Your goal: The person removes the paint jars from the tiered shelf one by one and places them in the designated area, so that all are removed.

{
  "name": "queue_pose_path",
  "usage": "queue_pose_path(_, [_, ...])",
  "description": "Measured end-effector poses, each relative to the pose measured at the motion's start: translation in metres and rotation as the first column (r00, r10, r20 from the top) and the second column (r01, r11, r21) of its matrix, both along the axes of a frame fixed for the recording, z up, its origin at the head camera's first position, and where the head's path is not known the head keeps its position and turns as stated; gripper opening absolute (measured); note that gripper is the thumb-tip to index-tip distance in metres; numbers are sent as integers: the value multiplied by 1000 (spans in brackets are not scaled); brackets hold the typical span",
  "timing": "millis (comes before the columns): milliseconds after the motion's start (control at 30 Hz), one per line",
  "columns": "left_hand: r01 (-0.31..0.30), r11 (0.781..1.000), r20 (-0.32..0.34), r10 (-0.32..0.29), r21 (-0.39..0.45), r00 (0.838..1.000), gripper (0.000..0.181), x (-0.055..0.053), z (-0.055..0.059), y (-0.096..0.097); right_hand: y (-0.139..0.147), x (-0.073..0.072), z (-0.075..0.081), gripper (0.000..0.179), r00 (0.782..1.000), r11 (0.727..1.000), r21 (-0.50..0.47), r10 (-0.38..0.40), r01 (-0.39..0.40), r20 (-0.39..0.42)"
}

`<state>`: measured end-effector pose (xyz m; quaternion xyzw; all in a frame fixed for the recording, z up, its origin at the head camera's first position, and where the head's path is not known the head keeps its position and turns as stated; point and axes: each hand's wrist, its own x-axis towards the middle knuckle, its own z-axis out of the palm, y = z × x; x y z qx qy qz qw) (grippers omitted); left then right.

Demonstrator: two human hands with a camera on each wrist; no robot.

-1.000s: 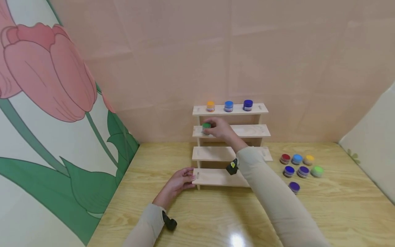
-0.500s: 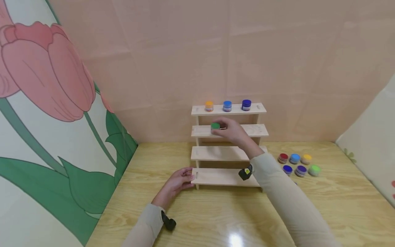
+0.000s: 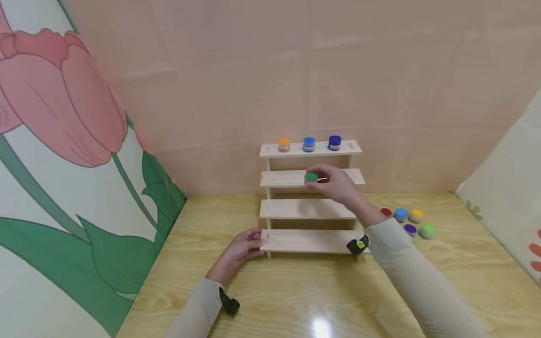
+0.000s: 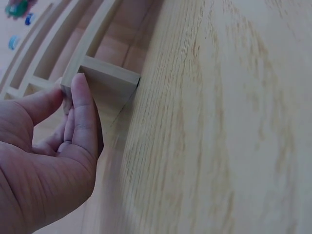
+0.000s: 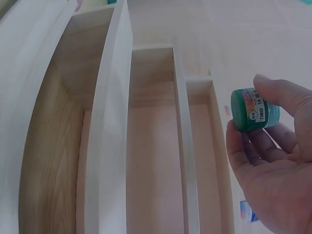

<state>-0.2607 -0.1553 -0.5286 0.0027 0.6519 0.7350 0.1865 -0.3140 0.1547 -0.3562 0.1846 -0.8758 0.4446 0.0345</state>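
My right hand (image 3: 336,184) pinches a small green paint jar (image 3: 311,178) between thumb and fingers, in front of the second shelf from the top. In the right wrist view the jar (image 5: 254,109) shows a printed label on its side. My left hand (image 3: 243,246) grips the left end of the lowest board of a stepped wooden rack (image 3: 308,240). Thumb and fingers close on that board's corner in the left wrist view (image 4: 68,97). On the top shelf stand an orange jar (image 3: 284,145), a light blue jar (image 3: 309,144) and a dark blue jar (image 3: 335,143).
Right of the rack, several jars stand on the wooden table (image 3: 262,295), among them a red one (image 3: 386,213), a yellow one (image 3: 416,216) and a light green one (image 3: 427,231). My right sleeve covers part of that group. A pink wall covering (image 3: 236,94) rises behind.
My right hand has moved to the right along the second shelf with the green jar in its fingers. The left hand has kept its grip on the lowest board.
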Motion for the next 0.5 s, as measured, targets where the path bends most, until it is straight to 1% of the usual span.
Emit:
queue_pose_path(133, [-1,1000,5,1,2,1000,54,0,2,0,13,11,0,45,1000,1000,7,-12,12,1])
queue_pose_path(333, [0,1000,12,0,9,1000,56,1,2,0,31,25,0,47,1000,1000,-21,-12,12,21])
queue_pose_path(500, [3,1000,6,-3,11,1000,56,1,1,0,43,36,-2,48,1000,1000,-4,-12,12,18])
